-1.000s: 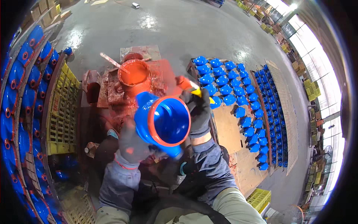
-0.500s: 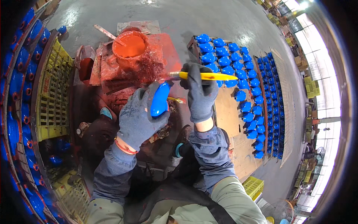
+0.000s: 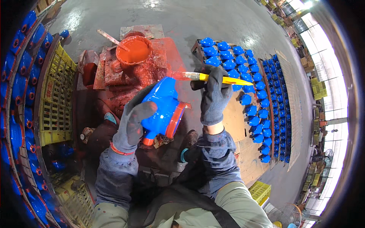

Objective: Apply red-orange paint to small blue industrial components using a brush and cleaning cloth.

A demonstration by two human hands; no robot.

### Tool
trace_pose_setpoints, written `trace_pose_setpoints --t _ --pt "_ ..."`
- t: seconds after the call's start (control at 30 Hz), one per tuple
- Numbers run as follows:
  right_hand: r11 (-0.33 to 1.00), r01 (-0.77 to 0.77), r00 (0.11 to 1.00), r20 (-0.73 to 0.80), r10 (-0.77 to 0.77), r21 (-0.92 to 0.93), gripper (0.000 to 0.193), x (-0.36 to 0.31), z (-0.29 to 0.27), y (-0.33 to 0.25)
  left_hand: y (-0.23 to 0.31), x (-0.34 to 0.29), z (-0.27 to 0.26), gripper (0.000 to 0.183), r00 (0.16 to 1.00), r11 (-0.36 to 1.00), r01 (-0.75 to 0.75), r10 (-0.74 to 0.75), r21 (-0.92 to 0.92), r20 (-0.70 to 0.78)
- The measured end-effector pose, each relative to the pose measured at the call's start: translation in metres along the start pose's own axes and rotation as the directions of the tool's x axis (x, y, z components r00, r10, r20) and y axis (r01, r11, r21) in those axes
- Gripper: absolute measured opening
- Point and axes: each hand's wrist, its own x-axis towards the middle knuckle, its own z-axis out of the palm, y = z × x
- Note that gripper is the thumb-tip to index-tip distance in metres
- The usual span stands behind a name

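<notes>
My left hand [image 3: 131, 119], in a dark grey glove, grips a blue-painted casting [image 3: 161, 104] with a red rim along one side and a red-ended spout at the bottom. It is held tilted in front of me. In my gloved right hand [image 3: 216, 95] is a paintbrush [image 3: 237, 81] with a yellow handle, lying nearly level. Its red-stained bristles point left, right at the casting's upper end; whether they touch cannot be made out. Beyond my left hand, a paint-crusted bucket [image 3: 118, 57] holds red-orange paint, with a stick [image 3: 108, 36] leaning in it.
A smaller red-stained container [image 3: 90, 60] stands left of the bucket. Rows of blue castings [image 3: 228, 64] sit on a cardboard-covered board [image 3: 232, 114] at right, with another rack beyond. Yellow crates [image 3: 57, 95] and stacked blue castings [image 3: 23, 91] line the left. A fan [image 3: 288, 214] stands lower right.
My left hand has turned the casting, so its broad side, red rim and spout now show. My right hand has shifted slightly right with the paintbrush.
</notes>
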Motion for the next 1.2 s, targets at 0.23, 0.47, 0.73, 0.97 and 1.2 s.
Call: trace_pose_setpoints --t 0.23,0.47,0.73,0.97,1.2 --pt "-0.034 -0.654 0.736 0.646 0.202 0.756 0.045 -0.020 0.024 0.059 -0.055 -0.009 -0.006 0.081 0.979 0.545 0.195 -0.156 -0.816 0.129" --pt "-0.012 -0.710 0.678 0.687 0.263 0.705 0.051 -0.062 0.047 0.064 -0.074 -0.001 0.009 0.083 0.938 0.490 0.338 -0.241 -0.804 0.247" --pt "0.361 -0.563 0.826 0.517 0.223 0.743 0.059 -0.038 0.011 0.065 -0.010 -0.004 0.004 0.084 0.916 0.248 0.399 -0.054 -0.883 0.398" --pt "0.650 -0.449 0.818 -0.011 0.576 0.614 0.057 -0.103 -0.056 0.059 0.001 0.014 -0.004 0.071 1.000 0.590 -0.017 0.005 -0.807 -0.017" --pt "0.900 -0.424 0.886 -0.252 0.390 -0.098 0.024 -0.192 -0.068 0.012 -0.011 0.011 -0.022 0.062 0.997 0.548 0.006 -0.070 -0.836 -0.039"
